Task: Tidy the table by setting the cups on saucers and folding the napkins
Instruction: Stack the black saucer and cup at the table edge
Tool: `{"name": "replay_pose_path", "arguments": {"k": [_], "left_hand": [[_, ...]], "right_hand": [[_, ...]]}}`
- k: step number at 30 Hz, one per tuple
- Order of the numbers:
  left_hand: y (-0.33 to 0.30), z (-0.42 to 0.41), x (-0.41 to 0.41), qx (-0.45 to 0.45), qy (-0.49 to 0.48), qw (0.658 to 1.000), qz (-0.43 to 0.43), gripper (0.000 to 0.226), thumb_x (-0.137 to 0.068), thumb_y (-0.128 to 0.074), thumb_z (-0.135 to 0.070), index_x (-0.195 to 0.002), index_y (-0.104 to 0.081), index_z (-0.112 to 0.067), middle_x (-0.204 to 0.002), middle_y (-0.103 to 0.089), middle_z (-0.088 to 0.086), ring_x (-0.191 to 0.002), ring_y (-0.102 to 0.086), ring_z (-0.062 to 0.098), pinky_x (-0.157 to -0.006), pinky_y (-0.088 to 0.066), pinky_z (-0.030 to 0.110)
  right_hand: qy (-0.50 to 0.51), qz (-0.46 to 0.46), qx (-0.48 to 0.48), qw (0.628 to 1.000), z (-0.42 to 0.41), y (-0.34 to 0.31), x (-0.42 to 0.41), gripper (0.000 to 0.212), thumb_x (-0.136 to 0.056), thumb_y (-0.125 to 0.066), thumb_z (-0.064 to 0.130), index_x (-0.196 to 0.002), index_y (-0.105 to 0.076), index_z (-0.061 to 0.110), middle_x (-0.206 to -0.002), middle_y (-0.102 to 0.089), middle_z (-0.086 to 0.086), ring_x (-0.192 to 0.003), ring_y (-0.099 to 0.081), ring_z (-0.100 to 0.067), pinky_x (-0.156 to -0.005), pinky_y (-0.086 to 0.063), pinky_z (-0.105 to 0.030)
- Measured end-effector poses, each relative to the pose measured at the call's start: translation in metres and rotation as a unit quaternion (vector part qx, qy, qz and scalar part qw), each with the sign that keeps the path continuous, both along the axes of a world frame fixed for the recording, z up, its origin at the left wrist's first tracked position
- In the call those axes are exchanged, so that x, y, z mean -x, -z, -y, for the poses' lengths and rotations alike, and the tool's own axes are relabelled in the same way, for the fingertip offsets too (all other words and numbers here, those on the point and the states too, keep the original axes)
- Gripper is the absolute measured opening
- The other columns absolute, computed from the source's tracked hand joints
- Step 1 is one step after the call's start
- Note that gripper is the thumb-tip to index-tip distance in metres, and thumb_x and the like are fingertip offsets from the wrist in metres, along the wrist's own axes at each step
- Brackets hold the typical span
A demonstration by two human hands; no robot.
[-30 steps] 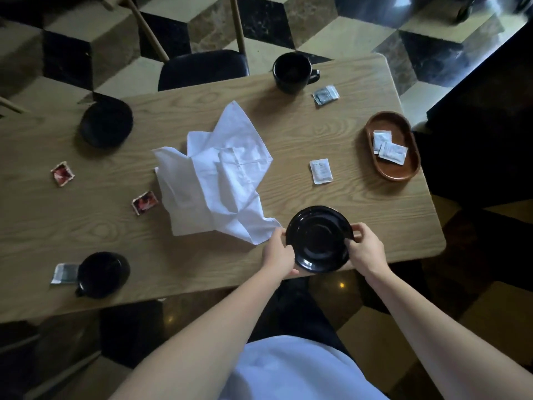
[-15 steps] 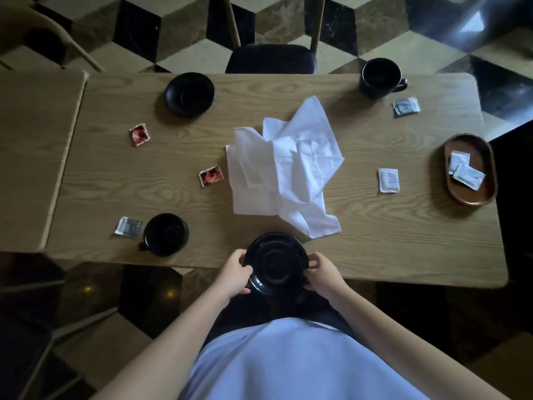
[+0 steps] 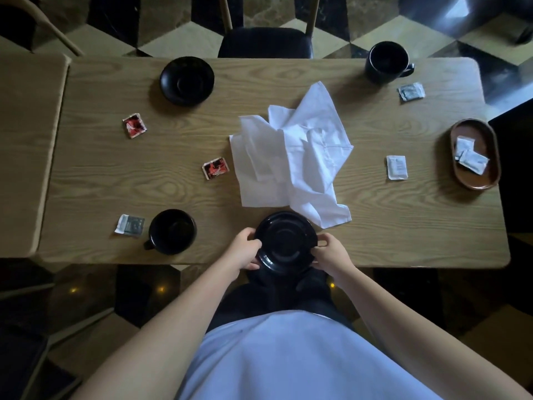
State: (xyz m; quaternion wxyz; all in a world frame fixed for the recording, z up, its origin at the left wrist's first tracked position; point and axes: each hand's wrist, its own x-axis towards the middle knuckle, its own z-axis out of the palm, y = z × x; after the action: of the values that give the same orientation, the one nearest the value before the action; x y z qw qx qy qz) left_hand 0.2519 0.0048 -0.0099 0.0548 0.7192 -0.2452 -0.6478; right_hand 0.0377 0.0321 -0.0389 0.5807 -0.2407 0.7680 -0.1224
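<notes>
My left grip (image 3: pixel 245 251) and right grip (image 3: pixel 331 254) pinch the black saucer (image 3: pixel 285 242) at the wooden surface's (image 3: pixel 173 183) near edge. A crumpled white napkin (image 3: pixel 291 160) lies mid-surface. Checkered floor (image 3: pixel 178 39) lies beyond.

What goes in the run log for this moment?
both hands: left hand, right hand grip black saucer at near table edge | cups off saucers | napkin unfolded

saucers (image 3: pixel 285 242) black | cups (image 3: pixel 172 230) black | napkin (image 3: pixel 291 157) white | table (image 3: pixel 115 183) light wood-grain | tray (image 3: pixel 487 180) brown
</notes>
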Motion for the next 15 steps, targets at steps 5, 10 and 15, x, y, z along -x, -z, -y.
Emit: {"name": "replay_pose_path", "arguments": {"k": [5, 10, 15], "left_hand": [[0.0071, 0.0021, 0.0022, 0.01, -0.032, 0.999, -0.015, 0.049, -0.089, -0.046, -0.011, -0.135, -0.047, -0.028, -0.122, -0.062, 0.012, -0.096, -0.07, 0.035, -0.074, -0.063, 0.044], [0.0063, 0.0014, 0.002, 0.019, -0.037, 0.999, -0.021, 0.057, -0.089, -0.046, -0.009, -0.143, -0.044, -0.029, -0.128, -0.06, 0.008, -0.102, -0.068, 0.03, -0.063, -0.062, 0.033], [-0.0004, 0.0, 0.0044, 0.022, -0.006, 1.0, 0.013, 0.053, -0.091, -0.048, -0.016, -0.143, -0.041, -0.026, -0.129, -0.057, 0.006, -0.102, -0.064, 0.026, -0.063, -0.059, 0.032]], "right_hand": [[0.008, -0.014, 0.014, 1.0, -0.0008, 0.0012, -0.0009, 0.029, -0.078, -0.055, 0.008, -0.103, -0.059, 0.022, -0.101, -0.069, -0.011, -0.085, -0.073, -0.028, -0.076, -0.063, -0.048], [0.003, -0.025, 0.015, 1.0, -0.0007, 0.0008, -0.0037, 0.031, -0.08, -0.054, 0.01, -0.108, -0.059, 0.021, -0.101, -0.068, -0.009, -0.083, -0.073, -0.025, -0.075, -0.063, -0.046], [-0.017, -0.027, 0.009, 0.999, 0.0006, -0.0033, -0.0028, 0.032, -0.079, -0.055, 0.014, -0.11, -0.059, 0.018, -0.104, -0.068, -0.007, -0.087, -0.071, -0.025, -0.078, -0.062, -0.043]]}}
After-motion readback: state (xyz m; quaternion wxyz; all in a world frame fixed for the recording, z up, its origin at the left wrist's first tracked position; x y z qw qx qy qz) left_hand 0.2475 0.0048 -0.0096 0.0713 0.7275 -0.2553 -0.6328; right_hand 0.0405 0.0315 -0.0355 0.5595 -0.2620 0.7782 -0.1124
